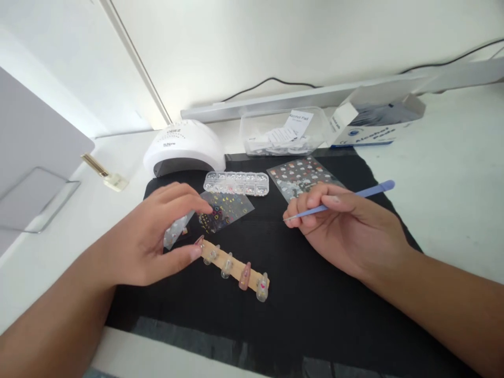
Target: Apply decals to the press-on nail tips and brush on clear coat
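My left hand (151, 231) is open, thumb and fingers spread apart, at the left end of a wooden strip (236, 266). Its thumb is close to the end nail tip; whether it touches cannot be made out. Several false nails, clear and pinkish, are mounted along the strip, among them a pink nail (244, 276) and a clear nail with a small pink decoration (262, 287). My right hand (350, 226) grips slim blue tweezers (370, 191), fine point toward the left, above the black mat (220, 323). Behind my left fingertips lies a sheet of colourful nail stickers (234, 210).
A white nail lamp (185, 144) stands at the back left, near a divided rhinestone box (236, 184). Another sticker sheet (295, 173) lies behind my right hand. Farther back are a clear tub (255, 131) of packets and an alcohol pad box (370, 134). A small bottle (115, 181) is left.
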A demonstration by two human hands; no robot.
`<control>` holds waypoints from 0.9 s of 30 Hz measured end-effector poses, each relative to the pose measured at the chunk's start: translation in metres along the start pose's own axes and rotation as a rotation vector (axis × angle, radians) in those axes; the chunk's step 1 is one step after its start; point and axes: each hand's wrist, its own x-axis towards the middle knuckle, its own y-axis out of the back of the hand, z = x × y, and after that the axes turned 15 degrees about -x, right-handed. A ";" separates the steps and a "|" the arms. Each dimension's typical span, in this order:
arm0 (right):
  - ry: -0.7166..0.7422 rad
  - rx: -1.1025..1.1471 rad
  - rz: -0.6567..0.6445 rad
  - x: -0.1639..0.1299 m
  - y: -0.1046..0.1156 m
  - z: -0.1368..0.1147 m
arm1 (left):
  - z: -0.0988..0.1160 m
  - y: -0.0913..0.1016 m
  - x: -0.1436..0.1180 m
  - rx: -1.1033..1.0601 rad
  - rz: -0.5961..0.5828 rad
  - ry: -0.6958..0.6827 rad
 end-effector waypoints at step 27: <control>-0.025 -0.245 -0.006 -0.004 -0.008 -0.003 | -0.043 -0.011 0.011 -0.007 0.414 0.246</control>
